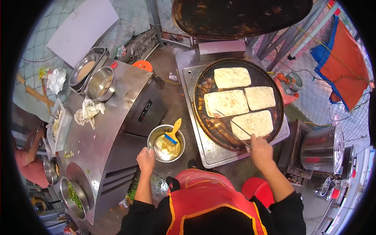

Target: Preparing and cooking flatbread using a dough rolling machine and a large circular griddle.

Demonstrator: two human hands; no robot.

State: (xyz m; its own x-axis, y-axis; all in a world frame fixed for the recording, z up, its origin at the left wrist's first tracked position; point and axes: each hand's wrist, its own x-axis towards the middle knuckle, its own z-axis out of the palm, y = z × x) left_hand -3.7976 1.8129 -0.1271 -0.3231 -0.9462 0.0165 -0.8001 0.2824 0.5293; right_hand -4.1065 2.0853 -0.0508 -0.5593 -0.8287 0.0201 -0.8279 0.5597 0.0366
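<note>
My left hand [146, 160] grips the rim of a steel bowl [150, 146] of yellowish oil, in which a brush [174, 132] with a yellow handle and blue band leans. Metal tongs [239, 133] are held in my right hand [260, 151] over the round griddle [216, 138], their tips near the lower edge of a browned rectangular flatbread [226, 103]. Paler flatbreads lie around it: one at the back [232, 77], one at the right [260, 98] and one at the front [253, 125], beside the tongs.
A raised dark griddle lid [241, 17] stands behind. To the left, a steel counter [97, 141] holds steel bowls [100, 83], a cloth [89, 111] and a white plastic tray [60, 129]; a person [32, 164] is beyond it. A large steel pot [321, 149] and red bucket [258, 191] are at the right.
</note>
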